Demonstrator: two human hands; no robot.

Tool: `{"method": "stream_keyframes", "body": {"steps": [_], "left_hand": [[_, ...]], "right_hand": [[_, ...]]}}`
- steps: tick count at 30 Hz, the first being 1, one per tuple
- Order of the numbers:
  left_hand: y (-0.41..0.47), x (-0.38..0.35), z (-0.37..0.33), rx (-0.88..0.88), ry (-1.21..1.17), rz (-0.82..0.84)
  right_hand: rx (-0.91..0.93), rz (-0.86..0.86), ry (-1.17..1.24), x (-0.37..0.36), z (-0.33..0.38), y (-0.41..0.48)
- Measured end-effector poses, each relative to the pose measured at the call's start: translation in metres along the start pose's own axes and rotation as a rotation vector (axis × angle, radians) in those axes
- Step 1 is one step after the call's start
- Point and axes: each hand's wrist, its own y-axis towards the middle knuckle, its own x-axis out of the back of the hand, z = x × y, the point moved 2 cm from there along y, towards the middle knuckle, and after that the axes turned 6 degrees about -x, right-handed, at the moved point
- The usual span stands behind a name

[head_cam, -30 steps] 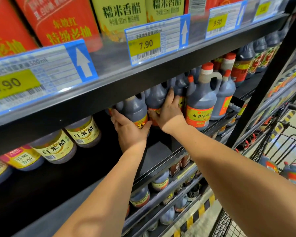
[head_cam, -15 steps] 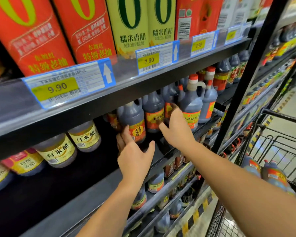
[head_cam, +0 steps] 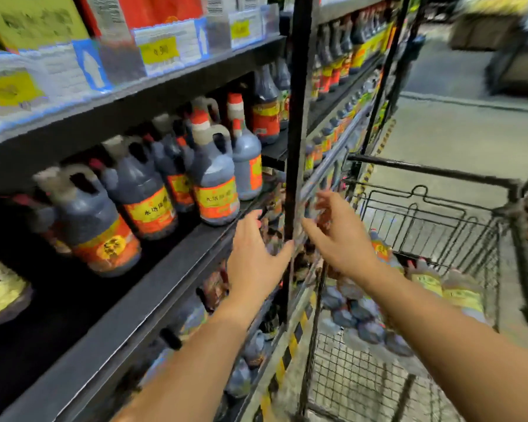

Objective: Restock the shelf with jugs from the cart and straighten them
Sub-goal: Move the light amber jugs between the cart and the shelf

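Dark vinegar jugs (head_cam: 215, 184) with orange-yellow labels and red caps stand in a row on the black shelf (head_cam: 153, 287), with one more jug (head_cam: 98, 226) at the left end. My left hand (head_cam: 253, 257) hovers off the shelf edge, fingers straight, holding nothing. My right hand (head_cam: 339, 239) is out in front of the black upright post (head_cam: 293, 147), fingers spread and empty. Behind it, the wire cart (head_cam: 433, 214) holds more jugs (head_cam: 363, 318) lying in a heap. The picture is blurred by motion.
Above the jugs runs a shelf with price tags (head_cam: 159, 50) and red and yellow cartons. Lower shelves carry small bottles (head_cam: 244, 354). A yellow-black striped strip (head_cam: 287, 351) lines the floor beside the cart. A grey aisle floor (head_cam: 457, 138) stretches to the right.
Both hands have come off the jugs on the shelf and swung right toward the cart. The view has turned right, bringing the cart and its jugs into sight.
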Motion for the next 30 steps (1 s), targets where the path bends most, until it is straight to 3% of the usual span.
{"method": "stream_keyframes", "body": {"steps": [6,10,16,22,25,30], "left_hand": [[0.016,-0.107,-0.028,0.014,-0.016,0.266],[0.026,-0.173,-0.032,0.054,0.016,0.399],[0.047,-0.252,-0.01,0.119,0.113,0.536],[0.063,-0.315,0.015,0.144,0.122,0.615],[0.069,-0.337,0.028,0.145,0.126,0.645],[0.073,-0.364,0.038,0.13,0.14,0.639]], "right_hand": [[-0.312,-0.057,-0.106,0.048,-0.126,-0.002],[-0.534,0.016,-0.155,0.056,-0.21,0.005],[-0.669,0.12,-0.179,0.034,-0.306,0.034],[-0.833,0.324,-0.084,-0.014,-0.373,0.067],[-0.937,0.327,0.011,-0.04,-0.389,0.083],[-0.983,0.345,-0.112,-0.07,-0.402,0.097]]}}
